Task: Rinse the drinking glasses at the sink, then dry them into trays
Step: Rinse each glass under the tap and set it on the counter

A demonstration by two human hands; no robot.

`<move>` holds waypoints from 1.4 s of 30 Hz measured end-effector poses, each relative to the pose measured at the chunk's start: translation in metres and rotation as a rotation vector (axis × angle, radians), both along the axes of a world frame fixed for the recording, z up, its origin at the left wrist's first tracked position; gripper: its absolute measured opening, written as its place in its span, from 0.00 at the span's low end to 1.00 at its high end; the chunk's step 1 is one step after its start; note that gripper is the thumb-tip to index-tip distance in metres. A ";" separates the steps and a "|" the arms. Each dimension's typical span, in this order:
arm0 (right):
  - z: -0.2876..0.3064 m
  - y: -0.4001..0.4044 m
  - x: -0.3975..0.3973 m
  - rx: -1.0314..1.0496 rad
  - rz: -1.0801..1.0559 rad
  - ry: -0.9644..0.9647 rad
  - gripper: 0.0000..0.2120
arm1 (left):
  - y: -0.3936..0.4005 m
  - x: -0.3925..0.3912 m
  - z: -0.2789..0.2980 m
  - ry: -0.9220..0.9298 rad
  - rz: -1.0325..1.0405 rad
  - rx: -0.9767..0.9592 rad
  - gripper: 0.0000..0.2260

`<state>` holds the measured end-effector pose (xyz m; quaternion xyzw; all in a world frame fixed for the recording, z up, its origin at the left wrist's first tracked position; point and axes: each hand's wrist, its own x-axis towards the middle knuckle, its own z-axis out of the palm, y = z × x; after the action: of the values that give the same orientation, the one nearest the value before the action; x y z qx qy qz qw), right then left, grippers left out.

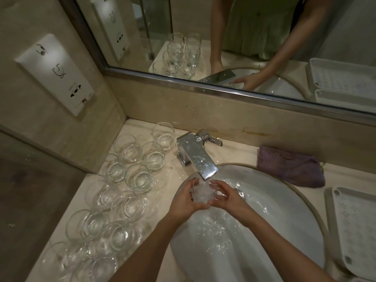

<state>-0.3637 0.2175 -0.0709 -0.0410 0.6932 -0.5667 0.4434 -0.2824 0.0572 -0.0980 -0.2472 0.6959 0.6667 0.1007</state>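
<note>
Head view, item by item, reckoned from my grip.

1. Glass in hand (201, 193): one drinking glass, held under the tap (198, 159), water running into it and spilling down into the sink (284, 200). My left hand (183, 202) curls round its near and left wall; my right hand (225, 197) curls round its right wall, fingertips on the rim. Both hands hold it, neither is spread flat. Status: rinse in progress.

2. Waiting glasses (114, 200): a dozen or so, standing upright on the bench (166, 174) to the left of my grip, running from the back wall toward me in a loose double row. Whether any have been rinsed I cannot tell; several show wet glints, but that proves nothing. Status, as I judge it: most of the rinsing is left.

3. Cloth (291, 169): purple, lying folded on the bench beyond and to the right of my grip, behind the sink rim, well apart from the glass. Status: not in use; drying not begun for this glass.

4. Tray (358, 231): white, perforated, on the bench far right of my grip. No glass is visible in the part of it that shows. Status: nothing dried into it yet, as far as seen.

5. Mirror (223, 47): above the tap; it repeats the glasses, the hands and what look like two trays, also bare.

Reckoning: early in the task.
</note>
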 end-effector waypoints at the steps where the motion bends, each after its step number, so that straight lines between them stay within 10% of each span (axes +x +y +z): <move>1: -0.001 0.000 0.000 0.002 -0.018 -0.004 0.28 | -0.001 -0.002 -0.004 -0.011 -0.027 -0.025 0.46; 16: 0.015 -0.007 -0.001 0.073 0.036 0.110 0.22 | -0.006 0.005 0.022 -0.030 -0.004 0.168 0.28; 42: 0.003 0.009 0.014 -0.008 -0.184 -0.142 0.18 | 0.013 0.001 0.020 -0.085 0.110 -0.098 0.36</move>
<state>-0.3501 0.2269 -0.0680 0.0614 0.6588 -0.6092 0.4371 -0.2816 0.0706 -0.0779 -0.3180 0.7081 0.6253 0.0811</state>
